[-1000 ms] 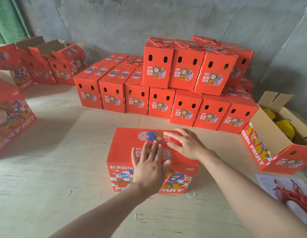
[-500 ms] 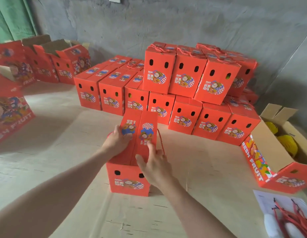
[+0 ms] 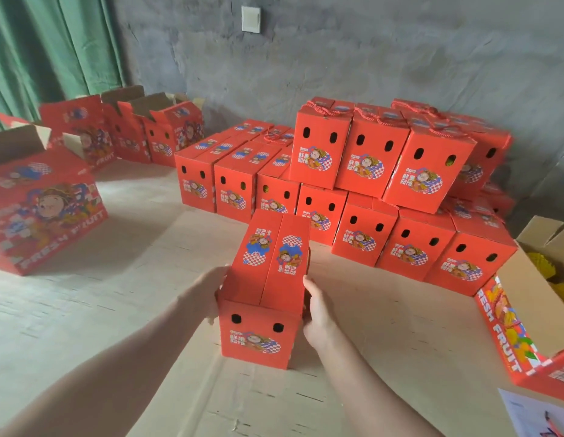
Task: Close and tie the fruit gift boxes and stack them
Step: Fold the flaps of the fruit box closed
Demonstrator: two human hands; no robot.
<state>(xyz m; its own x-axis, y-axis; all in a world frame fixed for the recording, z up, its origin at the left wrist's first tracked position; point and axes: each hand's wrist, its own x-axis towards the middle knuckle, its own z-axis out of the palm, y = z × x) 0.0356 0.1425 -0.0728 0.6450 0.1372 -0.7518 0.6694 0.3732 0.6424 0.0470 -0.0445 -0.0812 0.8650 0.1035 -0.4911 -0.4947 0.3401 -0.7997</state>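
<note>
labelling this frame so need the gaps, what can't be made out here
Head view only.
Fingers of the left hand and right hand: behind the held box sides.
Contents of the open box at right: mostly cut by the frame edge.
Rear stacked boxes: hidden by front rows.

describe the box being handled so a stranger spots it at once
Find the big stack of red gift boxes against the grey wall. In front of it, one closed box is apart from the rest. Only it has the left hand and right hand on its sides.
</note>
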